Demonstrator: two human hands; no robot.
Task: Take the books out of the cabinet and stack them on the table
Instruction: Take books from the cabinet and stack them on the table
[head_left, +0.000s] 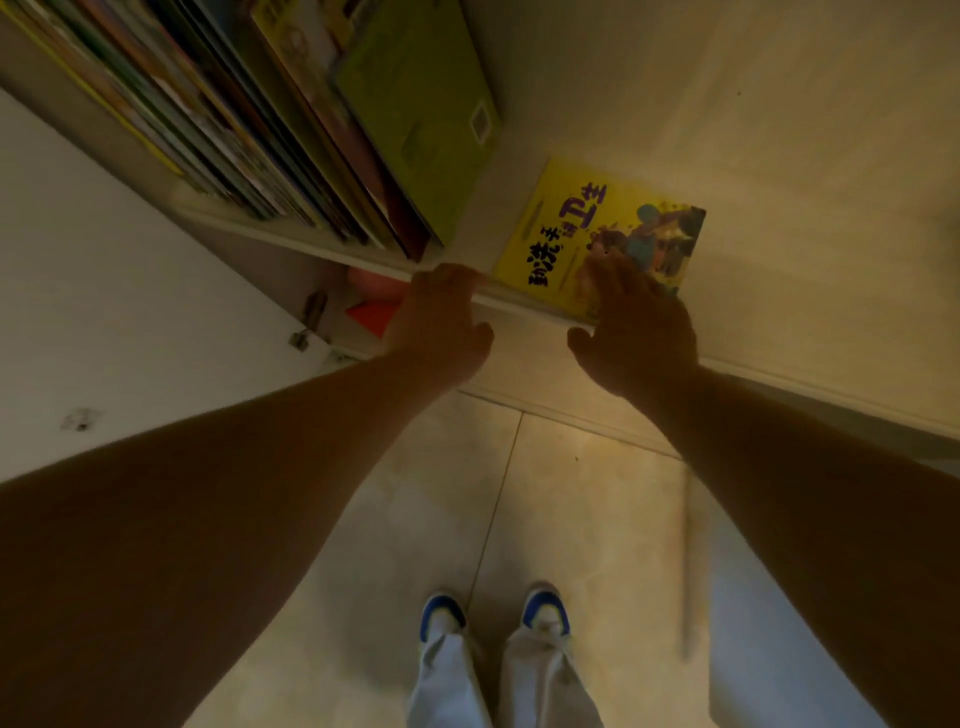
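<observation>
A yellow picture book (571, 228) lies flat on the cabinet shelf (332, 252), close to its front edge. My right hand (639, 332) rests on the book's near corner with fingers laid flat and the thumb spread out below the shelf edge. My left hand (441, 322) grips the shelf's front edge just left of the book, fingers curled over it. A row of thin books (234, 130) leans on the shelf at the left, with a green book (415, 119) outermost. No table is in view.
The open white cabinet door (104, 312) stands at the left, its hinge (311, 317) by the lower compartment, where red and pink objects (371, 314) show. Below are a beige tiled floor (571, 519) and my shoes (493, 613).
</observation>
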